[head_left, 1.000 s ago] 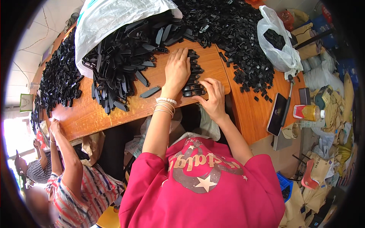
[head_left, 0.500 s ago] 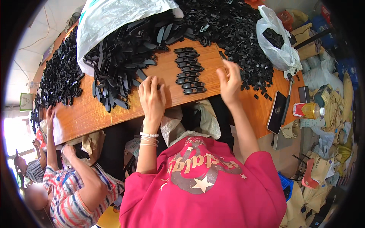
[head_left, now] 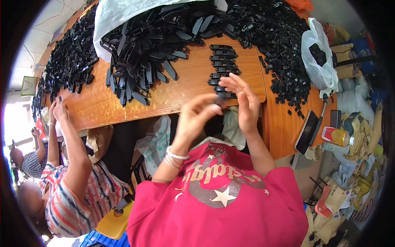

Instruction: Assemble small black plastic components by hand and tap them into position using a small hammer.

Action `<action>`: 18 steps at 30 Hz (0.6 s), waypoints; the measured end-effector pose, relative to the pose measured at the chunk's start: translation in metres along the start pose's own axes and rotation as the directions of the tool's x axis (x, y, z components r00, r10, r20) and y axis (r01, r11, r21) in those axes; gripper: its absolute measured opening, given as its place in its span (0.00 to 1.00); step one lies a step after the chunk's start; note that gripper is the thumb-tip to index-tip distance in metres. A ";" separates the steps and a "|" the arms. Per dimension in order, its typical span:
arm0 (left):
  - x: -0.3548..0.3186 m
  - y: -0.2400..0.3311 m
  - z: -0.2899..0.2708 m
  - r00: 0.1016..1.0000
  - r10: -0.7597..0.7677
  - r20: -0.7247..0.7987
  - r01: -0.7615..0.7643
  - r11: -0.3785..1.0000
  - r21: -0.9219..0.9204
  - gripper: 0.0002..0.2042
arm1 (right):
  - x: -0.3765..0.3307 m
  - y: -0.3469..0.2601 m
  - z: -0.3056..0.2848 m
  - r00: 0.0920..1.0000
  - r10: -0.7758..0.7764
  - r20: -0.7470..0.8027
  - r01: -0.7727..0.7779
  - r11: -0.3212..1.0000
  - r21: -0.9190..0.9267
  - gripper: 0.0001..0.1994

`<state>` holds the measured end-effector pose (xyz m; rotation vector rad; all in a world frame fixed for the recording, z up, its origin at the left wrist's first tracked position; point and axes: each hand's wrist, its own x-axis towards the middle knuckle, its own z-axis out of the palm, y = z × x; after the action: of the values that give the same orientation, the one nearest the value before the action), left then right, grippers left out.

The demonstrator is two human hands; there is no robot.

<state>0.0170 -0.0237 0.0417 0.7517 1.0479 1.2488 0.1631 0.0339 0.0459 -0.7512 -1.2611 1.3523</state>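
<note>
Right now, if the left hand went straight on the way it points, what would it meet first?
Probably the right hand, just to the right of the left hand; depth is unclear.

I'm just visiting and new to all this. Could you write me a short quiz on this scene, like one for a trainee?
1. Multiple choice: which of the camera wearer's hands pinches the dark, blurred piece? A) left B) right C) both
2. True or false: the smartphone lies farther right than the row of black clip-like parts.
3. Fill in: the bottle of yellow liquid has a ____ cap.

Key:
1. A: the left hand; the right hand is open.
2. True.
3. White.
</note>
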 end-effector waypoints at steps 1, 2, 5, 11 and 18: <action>-0.004 -0.008 0.012 0.998 -0.056 0.021 0.054 0.997 0.063 0.14 | -0.004 -0.001 0.004 0.999 0.033 0.020 -0.035 0.995 0.095 0.22; -0.003 -0.003 0.018 0.950 -0.310 0.035 0.286 0.911 0.297 0.16 | -0.010 0.000 -0.001 0.991 0.089 0.098 -0.090 0.996 0.015 0.22; -0.004 -0.041 0.036 0.988 -0.114 0.105 0.145 0.920 -0.364 0.24 | -0.027 0.003 -0.006 0.989 0.147 -0.032 -0.148 0.987 -0.065 0.26; -0.013 -0.059 0.027 0.992 0.125 0.030 -0.129 0.964 0.231 0.16 | -0.016 0.003 -0.013 0.950 0.185 -0.253 -0.108 0.951 0.289 0.24; 0.026 -0.055 0.002 0.615 0.650 0.446 -0.593 0.008 0.805 0.16 | 0.032 0.022 -0.034 0.965 0.143 -0.219 -0.032 0.896 0.443 0.34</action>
<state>0.0399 -0.0087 -0.0132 2.3752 1.5480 1.2972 0.1820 0.0766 0.0237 -0.6377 -0.6957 1.4952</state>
